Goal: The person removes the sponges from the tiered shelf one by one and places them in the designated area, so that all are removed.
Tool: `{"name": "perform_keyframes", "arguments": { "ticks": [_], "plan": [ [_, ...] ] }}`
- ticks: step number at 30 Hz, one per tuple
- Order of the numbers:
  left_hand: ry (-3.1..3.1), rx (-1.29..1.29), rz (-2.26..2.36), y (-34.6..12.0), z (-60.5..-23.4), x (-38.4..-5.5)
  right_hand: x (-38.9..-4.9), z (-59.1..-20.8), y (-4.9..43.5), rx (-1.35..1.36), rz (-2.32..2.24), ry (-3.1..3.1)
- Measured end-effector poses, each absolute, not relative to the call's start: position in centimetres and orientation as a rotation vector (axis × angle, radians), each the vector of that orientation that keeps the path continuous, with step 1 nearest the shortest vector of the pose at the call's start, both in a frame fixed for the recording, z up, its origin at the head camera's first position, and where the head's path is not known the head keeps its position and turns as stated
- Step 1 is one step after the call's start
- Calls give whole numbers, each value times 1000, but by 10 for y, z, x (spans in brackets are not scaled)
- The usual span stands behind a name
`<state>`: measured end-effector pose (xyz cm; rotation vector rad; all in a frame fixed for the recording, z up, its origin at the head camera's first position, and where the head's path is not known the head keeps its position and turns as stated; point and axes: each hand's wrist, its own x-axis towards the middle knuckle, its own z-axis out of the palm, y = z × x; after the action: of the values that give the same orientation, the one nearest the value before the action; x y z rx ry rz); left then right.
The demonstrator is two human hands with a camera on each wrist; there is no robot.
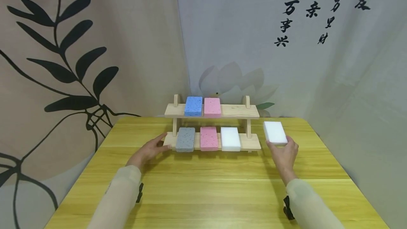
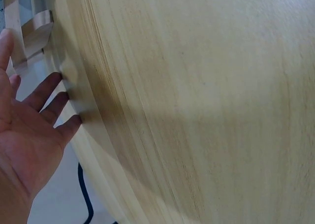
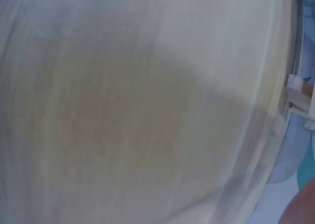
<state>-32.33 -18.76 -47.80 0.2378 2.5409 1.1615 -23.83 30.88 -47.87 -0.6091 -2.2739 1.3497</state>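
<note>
In the head view, my right hand (image 1: 286,156) grips the near edge of a white sponge block (image 1: 275,132), just right of a two-tier wooden rack (image 1: 236,110). My left hand (image 1: 148,152) touches the left end of the lower shelf, its fingers loosely extended. On the upper shelf are a blue speckled sponge (image 1: 193,106) and a pink sponge (image 1: 212,107). The lower shelf holds a grey sponge (image 1: 186,139), another pink sponge (image 1: 208,138) and a white one (image 1: 230,139). In the right wrist view, only a bit of the hand (image 3: 301,204) shows.
A wood-grain table (image 1: 203,190) lies beneath the rack and both hands. Behind it hangs a cloth backdrop (image 1: 146,45) with dark leaves and written characters. A black cord (image 2: 84,192) shows beyond the table edge in the left wrist view.
</note>
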Motion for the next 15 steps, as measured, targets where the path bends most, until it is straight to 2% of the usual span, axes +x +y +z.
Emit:
{"name": "perform_keyframes", "arguments": {
  "ticks": [15],
  "plan": [
    [2550,252,1158,-188,-481,-325,-234,-502,318,-700,1376,-2396]
  ]
}}
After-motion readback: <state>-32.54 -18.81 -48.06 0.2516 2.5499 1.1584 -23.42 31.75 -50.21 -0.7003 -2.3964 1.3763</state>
